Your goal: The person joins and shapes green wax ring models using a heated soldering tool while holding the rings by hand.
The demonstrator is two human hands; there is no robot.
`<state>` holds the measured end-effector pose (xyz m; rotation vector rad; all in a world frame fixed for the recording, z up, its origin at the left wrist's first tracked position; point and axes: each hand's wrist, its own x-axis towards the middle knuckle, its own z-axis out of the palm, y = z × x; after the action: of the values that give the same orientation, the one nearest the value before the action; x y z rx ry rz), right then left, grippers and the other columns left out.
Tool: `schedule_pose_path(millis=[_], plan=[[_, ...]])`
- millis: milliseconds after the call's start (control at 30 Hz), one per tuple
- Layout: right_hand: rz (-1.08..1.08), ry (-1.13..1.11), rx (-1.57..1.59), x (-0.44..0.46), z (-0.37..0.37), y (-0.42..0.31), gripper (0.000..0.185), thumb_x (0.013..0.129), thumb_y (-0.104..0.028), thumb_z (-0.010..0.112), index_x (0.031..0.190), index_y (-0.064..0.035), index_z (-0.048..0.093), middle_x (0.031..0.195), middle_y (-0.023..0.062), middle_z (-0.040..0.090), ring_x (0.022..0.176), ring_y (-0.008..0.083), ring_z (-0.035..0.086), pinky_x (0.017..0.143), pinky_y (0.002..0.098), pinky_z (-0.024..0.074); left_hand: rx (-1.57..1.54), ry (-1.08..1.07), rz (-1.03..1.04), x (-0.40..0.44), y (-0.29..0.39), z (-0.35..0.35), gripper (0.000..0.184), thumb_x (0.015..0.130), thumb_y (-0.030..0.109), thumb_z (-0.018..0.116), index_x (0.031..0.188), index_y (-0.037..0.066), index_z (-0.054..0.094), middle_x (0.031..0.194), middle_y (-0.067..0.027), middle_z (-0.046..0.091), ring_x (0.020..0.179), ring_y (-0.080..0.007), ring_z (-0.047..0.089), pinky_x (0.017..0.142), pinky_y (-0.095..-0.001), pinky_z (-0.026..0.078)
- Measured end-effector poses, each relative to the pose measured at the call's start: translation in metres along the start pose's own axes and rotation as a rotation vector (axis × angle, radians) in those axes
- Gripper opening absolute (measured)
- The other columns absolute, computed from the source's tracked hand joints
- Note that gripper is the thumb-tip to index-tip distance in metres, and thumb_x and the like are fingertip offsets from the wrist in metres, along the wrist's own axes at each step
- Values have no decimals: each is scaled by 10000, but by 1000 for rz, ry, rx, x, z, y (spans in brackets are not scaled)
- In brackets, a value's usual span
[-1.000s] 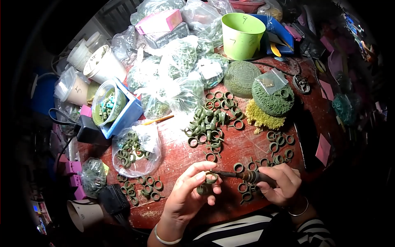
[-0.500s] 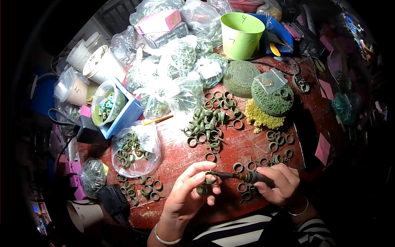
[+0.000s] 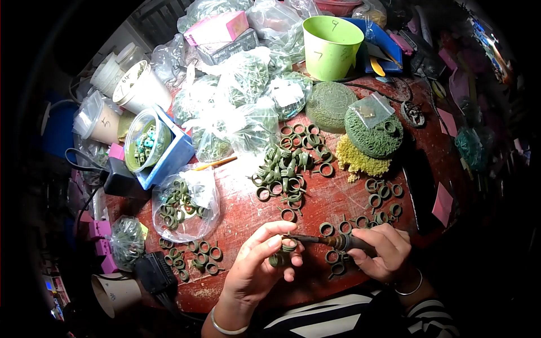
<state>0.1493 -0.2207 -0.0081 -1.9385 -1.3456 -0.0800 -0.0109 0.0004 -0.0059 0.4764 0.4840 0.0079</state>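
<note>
My left hand (image 3: 260,260) pinches small green rings (image 3: 288,244) between thumb and fingers near the front edge of the table. In my right hand (image 3: 385,251) is a dark pen-like tool (image 3: 350,242), its thin metal tip pointing left and meeting the top of the held rings. Whether the tip touches them is too small to tell. Beyond my hands lies a heap of green rings (image 3: 284,169). More loose rings (image 3: 376,217) lie around the tool and behind my right hand, and another group (image 3: 204,258) is left of my left hand.
A clear bag of rings (image 3: 186,211) lies at left, near a blue tray (image 3: 173,153) with a tub. Filled plastic bags (image 3: 242,84), a lime-green bucket (image 3: 332,48) and round green pads (image 3: 373,134) stand farther back. A dark box (image 3: 156,271) sits at front left.
Both hands hold nearly the same place and grip. The tool and rings show only a very slight shift.
</note>
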Motion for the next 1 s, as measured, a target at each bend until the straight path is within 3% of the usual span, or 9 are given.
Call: schedule_pose_path(millis=[1000], plan=[[4,-14,6,1,-1,-1,383,838,-225,832,1113,3,694,833,90,641,634,213,671,534,317,552,-34,-14,14,0,-2,-2,372,1024,167,574,1351,-3,521,1033,-143,684,892,-214,682,640,-310,580]])
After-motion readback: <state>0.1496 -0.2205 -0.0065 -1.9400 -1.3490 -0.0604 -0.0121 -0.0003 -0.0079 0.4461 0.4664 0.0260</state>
